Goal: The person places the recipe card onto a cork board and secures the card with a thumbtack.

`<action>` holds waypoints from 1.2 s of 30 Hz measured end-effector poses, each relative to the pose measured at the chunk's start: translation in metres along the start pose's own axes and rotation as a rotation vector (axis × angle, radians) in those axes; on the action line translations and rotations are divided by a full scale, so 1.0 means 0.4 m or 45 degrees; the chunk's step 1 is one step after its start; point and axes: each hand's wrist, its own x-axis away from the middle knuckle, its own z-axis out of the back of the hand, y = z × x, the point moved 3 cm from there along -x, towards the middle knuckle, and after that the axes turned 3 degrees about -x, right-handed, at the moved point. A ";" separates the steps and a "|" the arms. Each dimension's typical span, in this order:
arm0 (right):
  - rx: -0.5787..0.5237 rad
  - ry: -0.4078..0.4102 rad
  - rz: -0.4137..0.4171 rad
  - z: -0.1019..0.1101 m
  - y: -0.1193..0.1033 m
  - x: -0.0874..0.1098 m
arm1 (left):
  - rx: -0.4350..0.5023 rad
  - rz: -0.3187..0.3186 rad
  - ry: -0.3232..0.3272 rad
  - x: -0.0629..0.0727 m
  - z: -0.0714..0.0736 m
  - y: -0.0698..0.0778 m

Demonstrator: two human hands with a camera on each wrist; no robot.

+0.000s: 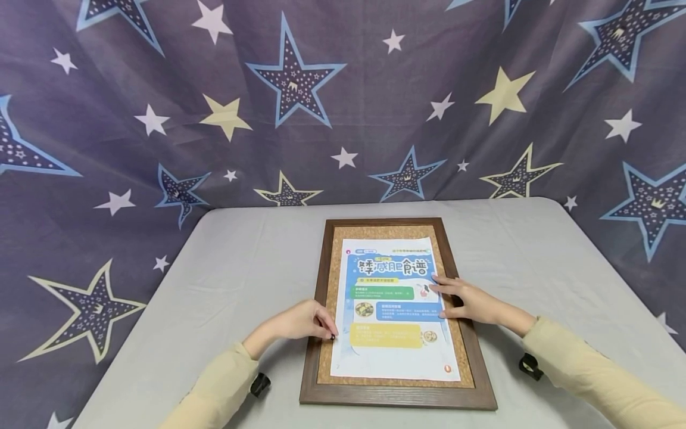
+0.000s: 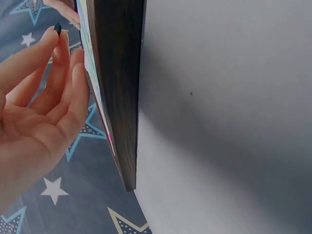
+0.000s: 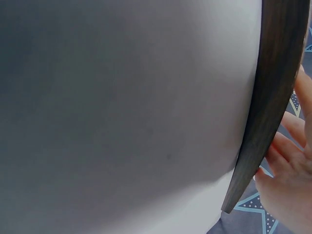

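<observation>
A brown-framed cork board (image 1: pixel 396 393) lies flat, with a printed poster (image 1: pixel 391 363) in blue, green and yellow spread over its cork. Between thumb and index finger, my left hand (image 1: pixel 308 322) pinches a small black push pin (image 2: pixel 58 28) at the poster's lower left edge. The other left fingers are bent loosely beside the frame in the left wrist view. My right hand (image 1: pixel 466 301) rests with spread fingers across the right frame bar, fingertips on the poster's right edge. A small pink pin (image 1: pixel 348 252) shows at the poster's top left corner.
Under the board is a table with a pale grey cloth (image 1: pixel 257 262). A dark star-patterned curtain (image 1: pixel 364 107) hangs behind the table and along its sides. Black wrist mounts (image 1: pixel 260 385) sit by both sleeves.
</observation>
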 end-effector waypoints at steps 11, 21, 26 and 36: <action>0.004 0.003 -0.001 0.000 -0.001 -0.002 | -0.041 0.000 -0.136 0.004 -0.028 0.015; 0.011 0.021 0.018 0.000 0.001 -0.002 | -0.051 -0.015 -0.209 0.004 -0.046 0.031; 0.010 0.002 -0.003 -0.001 0.003 -0.003 | -0.072 -0.038 -0.236 0.000 -0.057 0.034; 0.001 -0.004 -0.009 -0.003 0.004 -0.004 | -0.058 -0.023 -0.277 0.001 -0.069 0.036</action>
